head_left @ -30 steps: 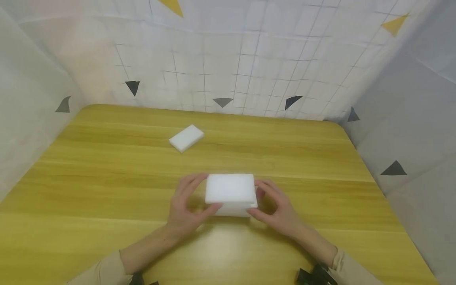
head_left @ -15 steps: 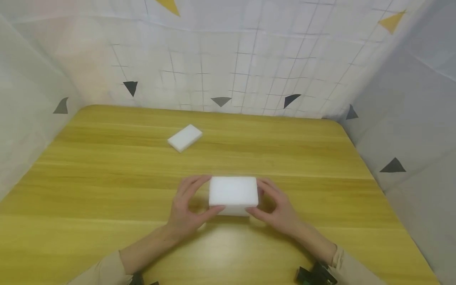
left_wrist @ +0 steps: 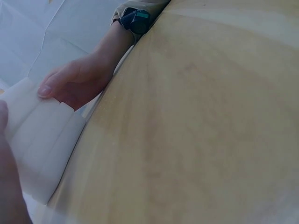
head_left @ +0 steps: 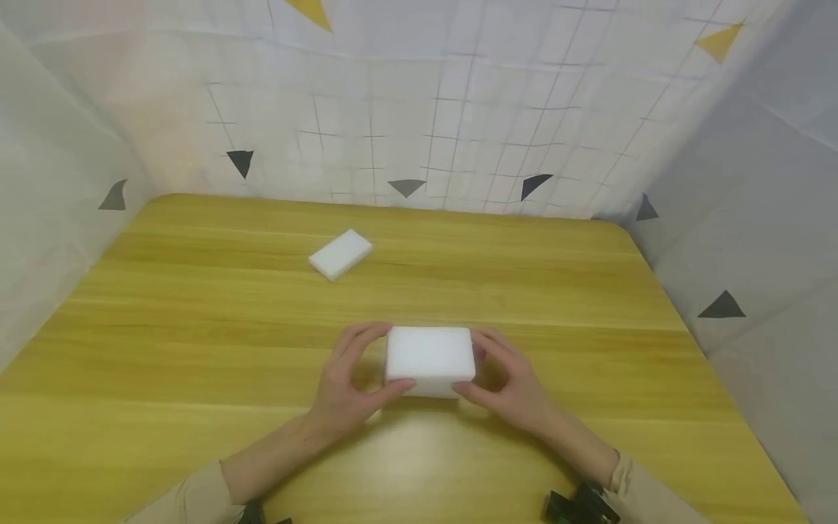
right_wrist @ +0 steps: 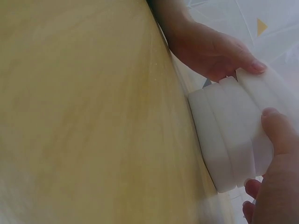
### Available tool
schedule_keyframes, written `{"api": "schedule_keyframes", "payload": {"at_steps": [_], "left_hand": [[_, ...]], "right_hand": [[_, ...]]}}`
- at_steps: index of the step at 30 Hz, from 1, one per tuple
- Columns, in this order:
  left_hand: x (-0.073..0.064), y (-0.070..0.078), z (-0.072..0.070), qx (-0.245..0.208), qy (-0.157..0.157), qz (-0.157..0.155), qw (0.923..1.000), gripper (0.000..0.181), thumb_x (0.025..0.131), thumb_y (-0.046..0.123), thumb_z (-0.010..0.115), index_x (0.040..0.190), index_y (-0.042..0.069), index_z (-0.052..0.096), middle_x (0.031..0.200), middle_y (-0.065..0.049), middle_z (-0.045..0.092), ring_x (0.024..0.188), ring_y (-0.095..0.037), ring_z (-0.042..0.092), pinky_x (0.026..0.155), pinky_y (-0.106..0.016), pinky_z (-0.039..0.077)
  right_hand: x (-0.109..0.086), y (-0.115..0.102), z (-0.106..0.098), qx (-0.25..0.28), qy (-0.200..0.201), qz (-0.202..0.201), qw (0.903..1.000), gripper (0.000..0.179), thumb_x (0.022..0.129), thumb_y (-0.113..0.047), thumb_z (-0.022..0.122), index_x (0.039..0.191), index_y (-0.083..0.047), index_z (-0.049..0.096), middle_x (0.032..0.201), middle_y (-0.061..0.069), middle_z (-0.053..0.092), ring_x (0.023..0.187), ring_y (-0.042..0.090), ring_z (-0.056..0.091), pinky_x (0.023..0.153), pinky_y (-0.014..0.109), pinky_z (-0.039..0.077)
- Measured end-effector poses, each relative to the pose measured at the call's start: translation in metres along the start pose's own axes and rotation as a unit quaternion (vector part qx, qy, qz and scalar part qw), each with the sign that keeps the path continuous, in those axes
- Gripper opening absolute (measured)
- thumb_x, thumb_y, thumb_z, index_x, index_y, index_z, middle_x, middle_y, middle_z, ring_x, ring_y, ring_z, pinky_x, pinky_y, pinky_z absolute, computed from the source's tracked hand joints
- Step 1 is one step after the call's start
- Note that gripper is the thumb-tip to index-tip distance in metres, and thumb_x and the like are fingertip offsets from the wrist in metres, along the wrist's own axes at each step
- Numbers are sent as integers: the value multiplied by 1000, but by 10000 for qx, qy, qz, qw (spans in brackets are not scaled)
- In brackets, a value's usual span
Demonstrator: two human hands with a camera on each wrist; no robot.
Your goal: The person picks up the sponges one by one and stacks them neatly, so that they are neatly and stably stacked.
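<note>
A stack of several white sponge blocks (head_left: pixel 430 353) stands on the table in front of me, its layers showing in the left wrist view as pale slabs (left_wrist: pixel 44 144). My left hand (head_left: pixel 342 393) grips the left end of the stack, thumb on the near face and fingers toward the far corner. At the opposite end my right hand (head_left: pixel 520 386) holds the upper part the same way. In the right wrist view the right thumb (right_wrist: pixel 275 128) presses an upper slab, and the lower slabs sit slightly uneven. The hidden far side cannot be seen.
One more white sponge block (head_left: pixel 340 255) lies flat and angled toward the back left of the wooden table (head_left: pixel 556 276). Behind the table hangs a white patterned cloth (head_left: pixel 406 131), with further cloth at both sides.
The top sponge block has moved a little to the right and now lines up better with the layers below. Both hands keep their grip; in the last half second almost nothing has moved.
</note>
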State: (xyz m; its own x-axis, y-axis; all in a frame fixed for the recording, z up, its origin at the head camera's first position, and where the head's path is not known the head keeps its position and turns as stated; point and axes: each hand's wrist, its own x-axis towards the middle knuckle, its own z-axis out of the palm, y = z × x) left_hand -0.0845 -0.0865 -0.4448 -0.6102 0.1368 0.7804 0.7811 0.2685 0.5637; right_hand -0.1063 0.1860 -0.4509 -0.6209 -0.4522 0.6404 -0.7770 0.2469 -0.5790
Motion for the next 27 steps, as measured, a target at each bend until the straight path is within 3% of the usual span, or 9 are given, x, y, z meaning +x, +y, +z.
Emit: {"api": "schedule_keyframes", "payload": {"at_steps": [8, 16, 27], "left_hand": [[-2, -1, -1, -15, -243, -358, 9991, 67, 82, 36, 83, 134, 3, 57, 127, -12, 60, 116, -26, 57, 107, -29, 46], [-2, -1, -1, 0, -233, -244, 9994, 66, 84, 39, 80, 134, 2, 57, 128, -12, 60, 115, -25, 58, 106, -29, 47], [-3, -3, -1, 15, -304, -133, 9994, 66, 84, 37, 81, 135, 2, 56, 129, -11, 59, 117, -24, 58, 105, -30, 48]], "right_hand": [[-1, 0, 0, 11, 8, 16, 10000, 66, 89, -40, 75, 138, -1, 55, 128, 13, 61, 104, 12, 56, 95, 22, 48], [2, 2, -1, 74, 25, -100, 9999, 68, 88, -39, 76, 139, 0, 53, 119, 7, 64, 95, 12, 57, 82, 26, 50], [1, -2, -2, 149, -45, -3, 9999, 64, 93, -39, 70, 139, 1, 52, 122, 11, 61, 97, 12, 56, 82, 27, 50]]}}
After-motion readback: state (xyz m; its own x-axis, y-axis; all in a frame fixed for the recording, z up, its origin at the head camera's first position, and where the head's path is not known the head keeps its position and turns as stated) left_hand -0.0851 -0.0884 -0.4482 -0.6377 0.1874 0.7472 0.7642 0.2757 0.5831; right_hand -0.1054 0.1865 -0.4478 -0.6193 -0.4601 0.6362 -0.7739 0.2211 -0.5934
